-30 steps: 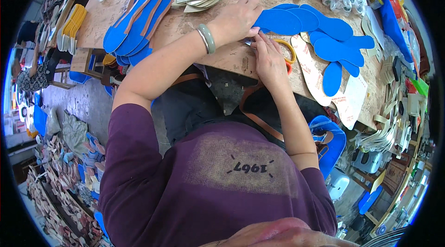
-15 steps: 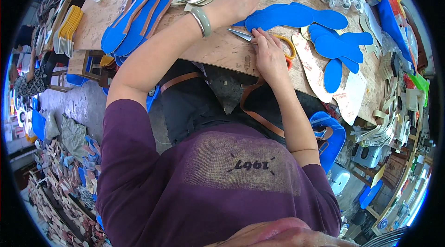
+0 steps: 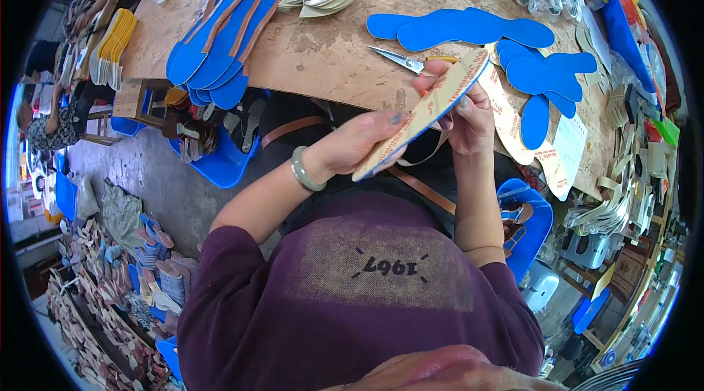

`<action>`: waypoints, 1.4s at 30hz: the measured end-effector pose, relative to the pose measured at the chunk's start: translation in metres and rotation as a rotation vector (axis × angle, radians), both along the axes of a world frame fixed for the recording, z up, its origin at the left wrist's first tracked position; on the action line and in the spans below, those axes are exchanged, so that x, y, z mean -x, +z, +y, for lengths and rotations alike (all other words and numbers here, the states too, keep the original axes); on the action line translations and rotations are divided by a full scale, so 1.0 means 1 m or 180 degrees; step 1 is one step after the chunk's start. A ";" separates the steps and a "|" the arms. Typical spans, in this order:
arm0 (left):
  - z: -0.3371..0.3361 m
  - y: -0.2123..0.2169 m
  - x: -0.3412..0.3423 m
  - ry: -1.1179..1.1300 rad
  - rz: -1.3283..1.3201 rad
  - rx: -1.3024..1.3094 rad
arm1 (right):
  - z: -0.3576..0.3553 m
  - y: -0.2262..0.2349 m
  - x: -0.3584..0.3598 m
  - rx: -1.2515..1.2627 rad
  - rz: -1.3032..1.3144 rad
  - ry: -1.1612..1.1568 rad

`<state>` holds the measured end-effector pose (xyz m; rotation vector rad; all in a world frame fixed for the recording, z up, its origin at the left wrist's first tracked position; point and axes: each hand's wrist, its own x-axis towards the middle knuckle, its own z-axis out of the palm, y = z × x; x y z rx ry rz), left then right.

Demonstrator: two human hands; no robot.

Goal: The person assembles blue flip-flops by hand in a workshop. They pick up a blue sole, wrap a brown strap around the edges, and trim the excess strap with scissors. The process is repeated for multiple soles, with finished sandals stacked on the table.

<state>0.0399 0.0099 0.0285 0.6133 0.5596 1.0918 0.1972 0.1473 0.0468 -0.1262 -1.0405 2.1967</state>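
Person wears a dark purple long-sleeved top, sleeves pushed up above the elbows, forearms bare. A faded, lighter rectangular patch sits on the chest of the top, bearing small dark printed markings with short radiating strokes. A pale green, smooth, rounded bangle (image 3: pixel 305 169) circles the wrist just behind the left hand (image 3: pixel 361 143). Fingernails of both hands carry dark grey polish. The right hand (image 3: pixel 460 108) and its wrist bear no ornament visible.

L hand (image 3: pixel 361 143) raised at chest, fingers curled, gripping; R hand (image 3: pixel 462 108) opposite, thumb & fingers pinching.
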 end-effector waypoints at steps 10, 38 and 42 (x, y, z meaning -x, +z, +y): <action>0.005 0.052 0.017 0.2441 0.0287 -0.0059 | -0.026 0.039 0.044 -0.1002 -0.0733 -0.0356; 0.011 0.028 -0.010 0.2802 0.0294 -0.0620 | -0.040 0.031 0.036 0.0128 -0.1151 -0.0568; 0.010 0.027 -0.007 0.2545 0.0090 -0.0657 | -0.040 0.035 0.034 0.0082 -0.0945 -0.0493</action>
